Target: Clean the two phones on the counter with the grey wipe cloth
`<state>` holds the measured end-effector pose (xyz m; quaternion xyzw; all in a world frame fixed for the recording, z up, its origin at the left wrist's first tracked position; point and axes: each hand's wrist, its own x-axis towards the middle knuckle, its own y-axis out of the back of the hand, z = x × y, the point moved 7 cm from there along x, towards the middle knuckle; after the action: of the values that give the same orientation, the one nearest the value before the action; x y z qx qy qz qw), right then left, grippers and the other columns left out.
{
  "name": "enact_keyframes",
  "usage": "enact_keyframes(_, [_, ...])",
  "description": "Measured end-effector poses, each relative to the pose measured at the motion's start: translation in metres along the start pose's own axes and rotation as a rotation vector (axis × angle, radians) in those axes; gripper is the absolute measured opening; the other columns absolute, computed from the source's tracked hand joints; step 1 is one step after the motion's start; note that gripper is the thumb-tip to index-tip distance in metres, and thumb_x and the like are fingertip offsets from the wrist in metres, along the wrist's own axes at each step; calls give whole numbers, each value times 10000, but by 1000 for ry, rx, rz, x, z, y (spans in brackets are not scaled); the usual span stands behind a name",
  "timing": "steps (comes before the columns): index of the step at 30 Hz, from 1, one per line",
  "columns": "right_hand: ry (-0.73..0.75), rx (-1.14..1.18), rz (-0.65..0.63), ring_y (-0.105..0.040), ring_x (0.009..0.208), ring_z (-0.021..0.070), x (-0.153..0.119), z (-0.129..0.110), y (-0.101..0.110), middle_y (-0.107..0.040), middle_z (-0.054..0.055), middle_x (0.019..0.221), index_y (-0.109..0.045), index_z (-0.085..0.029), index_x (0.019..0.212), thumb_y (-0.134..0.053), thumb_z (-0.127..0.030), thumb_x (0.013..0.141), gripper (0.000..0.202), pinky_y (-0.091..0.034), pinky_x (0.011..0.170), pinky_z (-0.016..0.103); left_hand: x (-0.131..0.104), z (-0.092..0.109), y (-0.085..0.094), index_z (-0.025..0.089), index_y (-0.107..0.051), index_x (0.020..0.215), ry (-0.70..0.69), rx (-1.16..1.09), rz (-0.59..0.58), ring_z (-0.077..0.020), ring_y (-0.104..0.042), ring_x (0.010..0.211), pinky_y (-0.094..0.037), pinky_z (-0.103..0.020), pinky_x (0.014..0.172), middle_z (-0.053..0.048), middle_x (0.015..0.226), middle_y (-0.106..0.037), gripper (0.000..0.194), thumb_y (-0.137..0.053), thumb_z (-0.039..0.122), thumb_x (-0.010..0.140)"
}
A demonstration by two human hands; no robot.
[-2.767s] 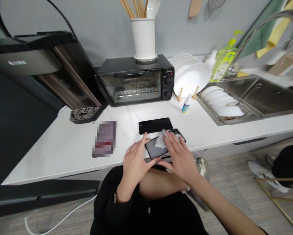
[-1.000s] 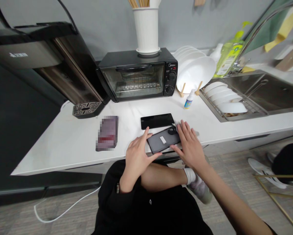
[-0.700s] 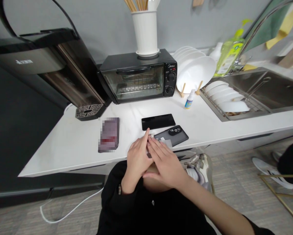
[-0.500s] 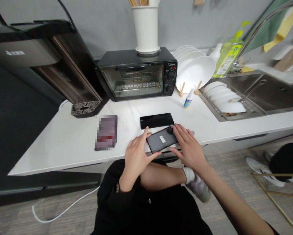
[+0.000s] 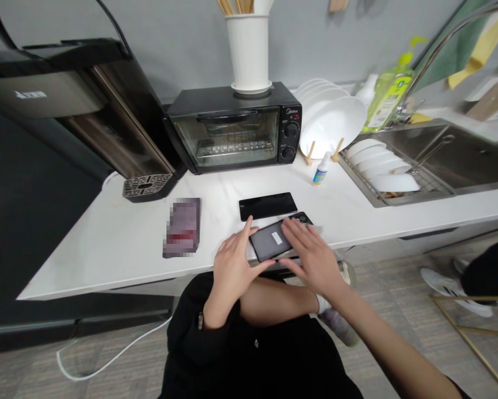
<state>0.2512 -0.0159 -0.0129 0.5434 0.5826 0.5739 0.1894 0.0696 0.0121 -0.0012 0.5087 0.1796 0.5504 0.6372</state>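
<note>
A dark grey phone (image 5: 267, 244) with a small white label lies back up near the counter's front edge. My left hand (image 5: 234, 266) holds its left end between thumb and fingers. Over its right part rests my right hand (image 5: 311, 255), fingers stretched together across the back and thumb at the lower edge; the fingers hide part of the phone. Just behind lies a black phone (image 5: 267, 206), screen up, touched by neither hand. A blurred purple-grey flat item (image 5: 183, 227) is on the counter to the left.
Behind stand a toaster oven (image 5: 236, 138) with a white utensil holder (image 5: 250, 52) on top, a dispenser machine (image 5: 119, 127), white plates (image 5: 334, 124) and a small spray bottle (image 5: 322, 169). At right are a sink (image 5: 465, 160) and bowls (image 5: 394, 182). A person's shoe (image 5: 454, 289) shows lower right.
My right hand has slid left along the phone's back, from the camera end toward the label, uncovering more of the camera end. My left hand keeps its hold. The view has shifted slightly.
</note>
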Motion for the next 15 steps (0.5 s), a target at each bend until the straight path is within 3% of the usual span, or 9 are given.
enact_keyframes(2, [-112, -44, 45, -325, 1591, 329, -1, 24, 5, -378, 120, 1701, -405, -200, 1626, -443, -537, 1077, 646, -339, 1255, 607, 0, 1, 1, 276, -197, 1670, 3, 10, 18, -312, -671, 1268, -517, -456, 1075, -90, 1406, -704, 1118, -865, 481, 798])
enact_keyframes(4, [-200, -55, 100, -282, 1604, 355, 3, 21, 1, -369, 148, 1700, -403, -147, 1623, -443, -551, 1071, 685, -310, 1263, 627, 0, 0, 0, 276, -192, 1672, 1, 7, 18, -312, -670, 1271, -515, -458, 1079, -91, 1412, -701, 1103, -855, 456, 810])
enact_keyframes(6, [-199, -19, 131, -289, 1599, 367, 10, -8, -9, -361, 201, 1692, -397, -62, 1610, -474, -608, 1042, 791, -298, 1277, 609, -1, -2, -2, 266, -181, 1676, -17, -1, 0, -303, -670, 1275, -517, -450, 1080, -93, 1424, -693, 1046, -810, 374, 847])
enact_keyframes(9, [-10, 103, 42, -321, 1591, 330, 20, -68, -27, -361, 217, 1685, -398, -25, 1599, -509, -615, 1024, 831, -319, 1291, 535, -2, -7, -4, 250, -227, 1670, -13, 37, 1, -290, -694, 1241, -542, -431, 1046, -106, 1411, -698, 915, -690, 221, 881])
enact_keyframes(11, [77, 137, 4, -352, 1580, 307, 18, -85, -28, -370, 198, 1685, -420, -54, 1594, -523, -596, 1027, 791, -346, 1283, 511, -2, -8, -3, 252, -245, 1666, -1, 52, 1, -293, -701, 1227, -550, -427, 1029, -110, 1406, -699, 900, -681, 208, 880])
enact_keyframes(13, [105, 122, -10, -395, 1559, 293, 9, -73, -20, -409, 162, 1674, -439, -111, 1594, -525, -575, 1037, 731, -375, 1266, 515, -1, -6, -3, 269, -221, 1671, 1, 31, -11, -299, -686, 1250, -535, -434, 1055, -97, 1417, -694, 963, -754, 279, 869])
enact_keyframes(15, [70, 70, -6, -408, 1552, 291, -2, -42, -9, -430, 129, 1668, -421, -160, 1612, -506, -548, 1054, 685, -388, 1251, 534, 0, -3, -2, 284, -201, 1673, 0, 10, -13, -308, -672, 1268, -515, -446, 1081, -85, 1425, -691, 1059, -835, 384, 831])
